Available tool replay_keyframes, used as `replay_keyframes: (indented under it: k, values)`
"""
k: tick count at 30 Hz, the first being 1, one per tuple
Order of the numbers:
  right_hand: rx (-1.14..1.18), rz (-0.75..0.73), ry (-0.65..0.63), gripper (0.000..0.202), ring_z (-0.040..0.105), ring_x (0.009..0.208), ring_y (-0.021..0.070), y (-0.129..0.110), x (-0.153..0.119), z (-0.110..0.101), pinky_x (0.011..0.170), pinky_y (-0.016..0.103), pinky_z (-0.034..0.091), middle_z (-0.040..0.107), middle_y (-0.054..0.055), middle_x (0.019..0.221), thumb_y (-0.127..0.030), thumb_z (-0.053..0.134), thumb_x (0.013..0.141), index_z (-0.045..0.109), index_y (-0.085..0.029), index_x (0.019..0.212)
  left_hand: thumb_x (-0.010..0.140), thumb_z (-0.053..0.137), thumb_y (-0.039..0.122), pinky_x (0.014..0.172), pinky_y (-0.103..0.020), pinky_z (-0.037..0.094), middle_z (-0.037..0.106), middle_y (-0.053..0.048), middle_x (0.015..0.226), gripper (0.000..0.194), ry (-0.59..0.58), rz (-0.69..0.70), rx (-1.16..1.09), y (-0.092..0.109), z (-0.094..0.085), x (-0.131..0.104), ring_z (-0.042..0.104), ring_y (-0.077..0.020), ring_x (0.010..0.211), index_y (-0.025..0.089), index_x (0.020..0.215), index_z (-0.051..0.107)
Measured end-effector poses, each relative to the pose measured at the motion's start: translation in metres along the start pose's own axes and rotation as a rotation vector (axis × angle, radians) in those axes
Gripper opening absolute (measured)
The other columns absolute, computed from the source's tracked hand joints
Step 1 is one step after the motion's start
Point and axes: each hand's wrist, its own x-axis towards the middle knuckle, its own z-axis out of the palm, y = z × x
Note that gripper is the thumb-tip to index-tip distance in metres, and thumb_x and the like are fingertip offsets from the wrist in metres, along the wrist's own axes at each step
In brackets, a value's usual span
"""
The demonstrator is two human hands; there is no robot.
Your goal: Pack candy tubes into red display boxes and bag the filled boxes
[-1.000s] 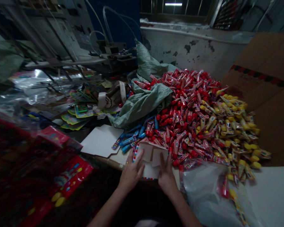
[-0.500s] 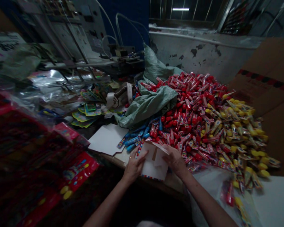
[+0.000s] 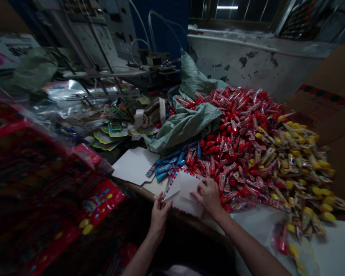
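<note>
A white card carton blank (image 3: 186, 193) with a colourful patterned border lies at the table's front edge, its flaps partly folded inward. My left hand (image 3: 160, 216) is at its lower left corner, thumb and fingers closed on the edge. With curled fingers, my right hand (image 3: 209, 194) grips a flap on the right side. Just beyond the card are several blue-capped candy tubes (image 3: 164, 168). A large heap of red-capped candy tubes (image 3: 238, 126) rises behind my right hand.
Yellow-capped candies (image 3: 304, 161) spill down the right of the heap. White card sheets (image 3: 135, 165) lie to the left. A green woven sack (image 3: 186, 122) sits behind. Red printed display boxes (image 3: 97, 207) are stacked at left; a machine (image 3: 149, 65) stands at the back.
The card's upper flaps have been folded down flatter. My left hand has slid down to the lower left corner; my right hand has shifted onto the right flap. The view has moved slightly left.
</note>
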Motion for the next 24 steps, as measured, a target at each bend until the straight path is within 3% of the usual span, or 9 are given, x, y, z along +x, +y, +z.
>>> replay_keyframes:
  k: [3, 5, 7, 13, 17, 24]
  values:
    - [-0.052, 0.109, 0.039, 0.043, 0.051, 0.101, 0.0266, -0.009, 0.007, 0.004, 0.085, 0.039, 0.043, 0.057, 0.011, 0.107, -0.049, 0.066, 0.08, 0.062, -0.017, 0.109, 0.052, 0.085, 0.039, 0.079, -0.029, 0.052, 0.064, -0.006, 0.106, 0.076, 0.001, -0.045, -0.164, 0.001, 0.006, -0.008, 0.064, -0.0183, 0.09, 0.018, 0.118, 0.054]
    - [-0.049, 0.12, 0.05, 0.061, 0.048, 0.112, 0.028, -0.012, 0.011, 0.005, 0.089, 0.04, 0.042, 0.052, 0.014, 0.124, -0.049, 0.065, 0.08, 0.049, -0.017, 0.13, 0.051, 0.087, 0.035, 0.077, -0.026, 0.052, 0.065, -0.005, 0.102, 0.077, 0.013, -0.024, -0.197, 0.009, 0.012, -0.01, 0.063, -0.0165, 0.086, 0.018, 0.118, 0.054]
    - [-0.045, 0.115, 0.027, 0.067, 0.048, 0.116, 0.0279, -0.013, 0.015, 0.006, 0.091, 0.04, 0.041, 0.05, 0.013, 0.131, -0.048, 0.063, 0.082, 0.04, -0.019, 0.138, 0.053, 0.086, 0.035, 0.074, -0.026, 0.051, 0.065, -0.004, 0.101, 0.08, 0.008, 0.015, -0.179, 0.017, 0.017, -0.012, 0.063, -0.0157, 0.084, 0.019, 0.123, 0.051]
    - [-0.067, 0.198, 0.04, 0.061, 0.053, 0.107, 0.0279, -0.011, 0.021, 0.013, 0.085, 0.038, 0.041, 0.058, 0.013, 0.121, -0.055, 0.056, 0.085, 0.046, -0.017, 0.131, 0.057, 0.083, 0.029, 0.074, -0.024, 0.051, 0.059, -0.006, 0.121, 0.093, -0.037, 0.102, -0.147, 0.028, 0.033, -0.015, 0.063, -0.0156, 0.089, 0.031, 0.14, 0.039]
    - [-0.122, 0.193, 0.07, 0.067, 0.053, 0.105, 0.029, -0.01, 0.021, 0.015, 0.083, 0.039, 0.041, 0.058, 0.016, 0.121, -0.062, 0.052, 0.085, 0.044, -0.014, 0.131, 0.059, 0.081, 0.027, 0.073, -0.028, 0.053, 0.064, -0.007, 0.116, 0.1, -0.104, 0.061, -0.217, 0.036, 0.042, -0.011, 0.065, -0.019, 0.089, 0.033, 0.145, 0.03]
    - [-0.216, 0.163, 0.104, 0.06, 0.052, 0.105, 0.0313, -0.013, 0.029, 0.021, 0.084, 0.042, 0.04, 0.059, 0.019, 0.116, -0.055, 0.054, 0.087, 0.048, -0.01, 0.126, 0.06, 0.081, 0.025, 0.071, -0.026, 0.054, 0.065, -0.006, 0.113, 0.094, -0.141, 0.03, -0.229, 0.04, 0.035, -0.004, 0.066, -0.0189, 0.088, 0.033, 0.142, 0.035]
